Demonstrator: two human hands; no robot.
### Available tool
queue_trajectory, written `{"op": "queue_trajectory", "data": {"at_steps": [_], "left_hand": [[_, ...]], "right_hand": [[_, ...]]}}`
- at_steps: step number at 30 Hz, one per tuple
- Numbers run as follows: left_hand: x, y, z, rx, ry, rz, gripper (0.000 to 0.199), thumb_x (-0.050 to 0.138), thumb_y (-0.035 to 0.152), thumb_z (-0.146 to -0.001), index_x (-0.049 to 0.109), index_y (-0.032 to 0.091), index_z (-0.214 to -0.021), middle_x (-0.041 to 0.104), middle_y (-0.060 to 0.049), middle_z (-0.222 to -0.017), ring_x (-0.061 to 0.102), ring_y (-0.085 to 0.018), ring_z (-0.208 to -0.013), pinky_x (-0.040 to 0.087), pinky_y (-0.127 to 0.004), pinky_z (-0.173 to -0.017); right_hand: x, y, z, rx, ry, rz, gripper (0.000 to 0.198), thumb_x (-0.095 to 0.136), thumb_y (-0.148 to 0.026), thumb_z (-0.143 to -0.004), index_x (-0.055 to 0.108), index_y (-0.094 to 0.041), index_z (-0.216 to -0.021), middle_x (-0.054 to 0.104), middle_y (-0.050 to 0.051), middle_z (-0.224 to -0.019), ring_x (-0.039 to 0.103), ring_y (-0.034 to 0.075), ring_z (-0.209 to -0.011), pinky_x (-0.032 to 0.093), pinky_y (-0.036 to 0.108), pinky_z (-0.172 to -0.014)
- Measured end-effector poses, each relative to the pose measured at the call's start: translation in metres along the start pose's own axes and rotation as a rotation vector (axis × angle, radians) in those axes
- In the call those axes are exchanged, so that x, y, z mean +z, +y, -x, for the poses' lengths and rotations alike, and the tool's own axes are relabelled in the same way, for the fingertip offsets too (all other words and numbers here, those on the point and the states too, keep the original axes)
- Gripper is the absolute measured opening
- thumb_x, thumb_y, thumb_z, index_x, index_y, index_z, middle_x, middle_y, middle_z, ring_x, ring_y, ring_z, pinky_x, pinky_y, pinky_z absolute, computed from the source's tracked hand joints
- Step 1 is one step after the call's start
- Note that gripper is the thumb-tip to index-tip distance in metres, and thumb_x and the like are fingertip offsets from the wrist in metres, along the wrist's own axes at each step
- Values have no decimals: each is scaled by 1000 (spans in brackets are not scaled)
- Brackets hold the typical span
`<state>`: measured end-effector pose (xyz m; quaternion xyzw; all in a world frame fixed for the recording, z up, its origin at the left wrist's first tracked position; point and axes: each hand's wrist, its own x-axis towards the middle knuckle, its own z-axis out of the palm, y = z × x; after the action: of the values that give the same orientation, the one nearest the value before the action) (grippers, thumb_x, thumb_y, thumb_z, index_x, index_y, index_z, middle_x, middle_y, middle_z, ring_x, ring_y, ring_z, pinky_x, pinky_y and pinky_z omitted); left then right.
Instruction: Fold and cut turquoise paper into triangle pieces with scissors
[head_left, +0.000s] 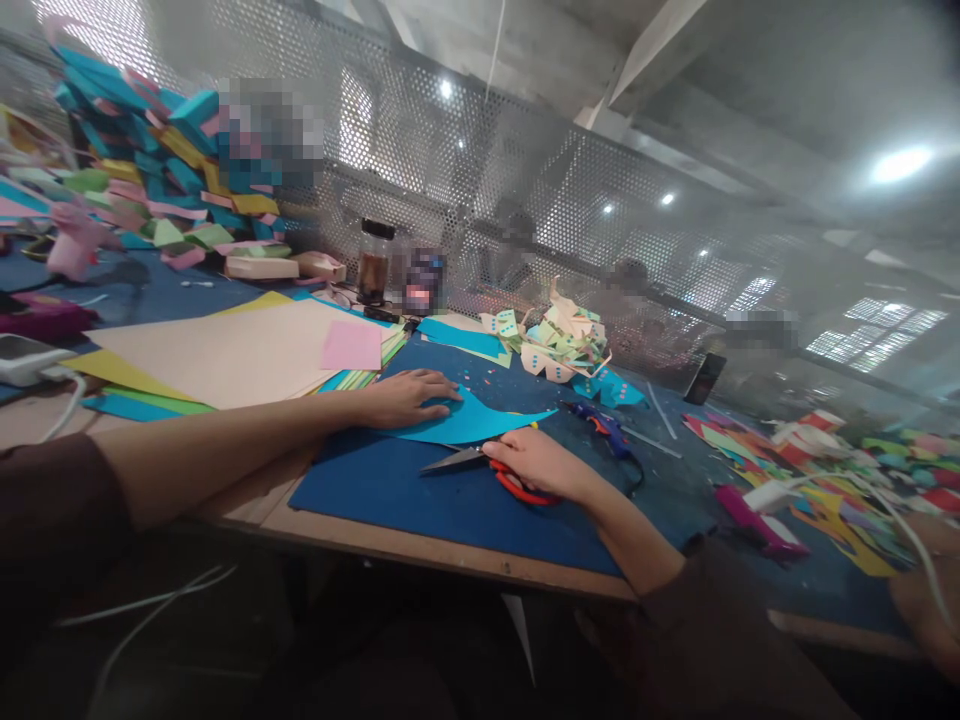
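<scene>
A sheet of blue paper (457,420) lies on the dark blue mat, its right end narrowing to a point. My left hand (409,398) rests flat on its left part, fingers stretched out and palm down. Just below the pointed end, my right hand (544,462) is closed around the red handles of a pair of scissors (517,488). Their metal blades point left over the mat, in front of the paper's lower edge; I cannot tell whether they touch it. Small paper scraps (489,376) are scattered beyond the paper.
Large paper sheets (232,345) with a pink square (352,346) are stacked at left. A jar (375,262) stands behind. Cut dotted papers (566,340) form a heap, near a blue glue gun (611,432). A magenta glue gun (765,522) and a person's arm (926,580) are right.
</scene>
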<state>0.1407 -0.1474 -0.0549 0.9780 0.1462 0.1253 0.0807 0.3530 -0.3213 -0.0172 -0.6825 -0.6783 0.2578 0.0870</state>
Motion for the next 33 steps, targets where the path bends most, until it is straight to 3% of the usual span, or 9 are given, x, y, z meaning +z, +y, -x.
{"op": "queue_trajectory", "data": {"at_steps": [17, 23, 33], "left_hand": [[-7, -10, 1, 0, -17, -24, 47, 41, 48, -103, 54, 24, -141, 52, -6, -151, 41, -25, -141, 26, -39, -118], [-3, -11, 1, -12, -6, -18, 47, 39, 50, -103, 54, 26, -141, 52, -6, -150, 45, -25, -138, 28, -40, -117], [0, -14, 0, -16, 1, -15, 45, 40, 50, -103, 54, 28, -140, 52, -5, -150, 45, -26, -137, 29, -41, -116]], "right_hand": [[1, -1, 2, 10, -18, -13, 45, 42, -45, -100, 49, -19, -64, 47, -4, -44, 42, 9, -39, 31, 23, -49], [7, -7, -10, -24, 23, 16, 48, 44, -45, -100, 48, -19, -60, 51, -2, -45, 45, 9, -41, 33, 24, -53], [6, -11, -1, -69, 13, 10, 45, 43, -43, -101, 46, -19, -63, 54, -3, -48, 45, 8, -42, 33, 23, -55]]}}
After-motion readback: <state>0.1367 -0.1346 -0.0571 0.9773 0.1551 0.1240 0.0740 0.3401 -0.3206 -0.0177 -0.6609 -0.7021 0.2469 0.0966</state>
